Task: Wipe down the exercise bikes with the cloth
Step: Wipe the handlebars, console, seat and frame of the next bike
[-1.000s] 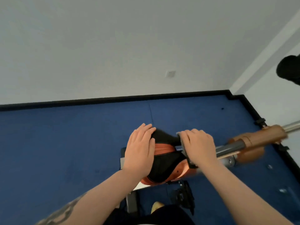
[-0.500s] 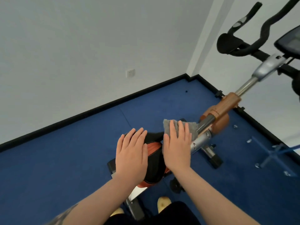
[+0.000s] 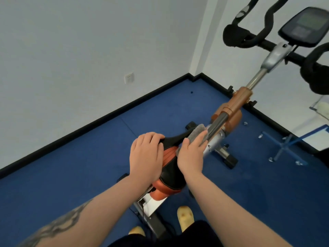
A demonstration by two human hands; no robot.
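An exercise bike with an orange frame (image 3: 236, 104) stands on the blue floor. Its black and orange saddle (image 3: 170, 168) is below me. My left hand (image 3: 146, 155) rests on the saddle's left side, fingers curled over its edge. My right hand (image 3: 191, 154) presses a grey cloth (image 3: 197, 132) flat against the saddle's nose, beside the grey frame tube (image 3: 218, 123). The cloth sticks out past my fingertips. Black handlebars (image 3: 249, 36) and a console (image 3: 302, 27) are at the upper right.
White walls meet in a corner behind the bike, with a black skirting and a wall socket (image 3: 128, 77). A blue metal stand (image 3: 284, 147) sits on the floor at the right. My feet in yellow shoes (image 3: 185, 218) stand by the bike's base.
The view swung up and right, so the handlebars and console came into sight. My right hand with the cloth slid forward along the saddle's nose. My left fingers curled over the saddle's edge.
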